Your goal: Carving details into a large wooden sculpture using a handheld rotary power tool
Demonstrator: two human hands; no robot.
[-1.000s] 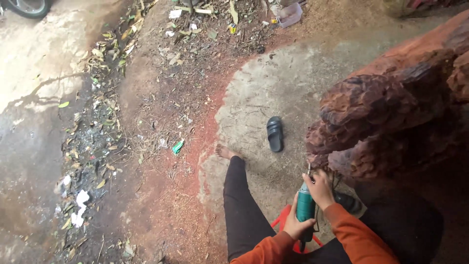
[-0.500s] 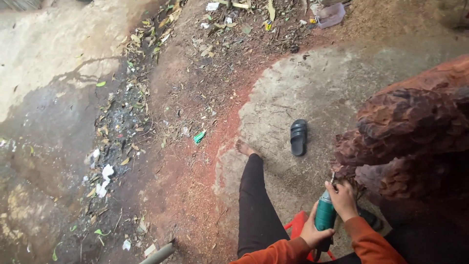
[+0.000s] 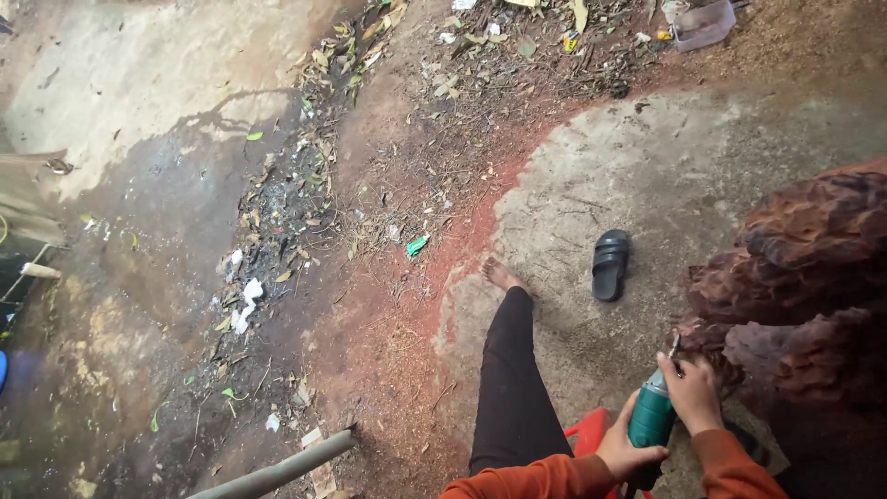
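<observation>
My left hand (image 3: 626,449) grips the green body of a hand-held power tool (image 3: 652,420), low at the right of the head view. My right hand (image 3: 691,392) is closed around the tool's front end, where a thin bit points up at a large reddish-brown carved wood root (image 3: 804,277). The root fills the right edge. Both sleeves are orange. My left leg in dark trousers (image 3: 511,388) stretches forward, the bare foot (image 3: 499,274) resting on a concrete patch.
A black sandal (image 3: 610,263) lies on the concrete (image 3: 647,157) ahead of the tool. A red seat (image 3: 587,432) shows under me. Dirt ground with dry leaves, litter and a green scrap (image 3: 417,245) spreads left. A grey pipe (image 3: 277,473) sticks in at the bottom.
The view has swung left and down, so the root and my hands sit further right. Both hands keep their hold on the tool against the root.
</observation>
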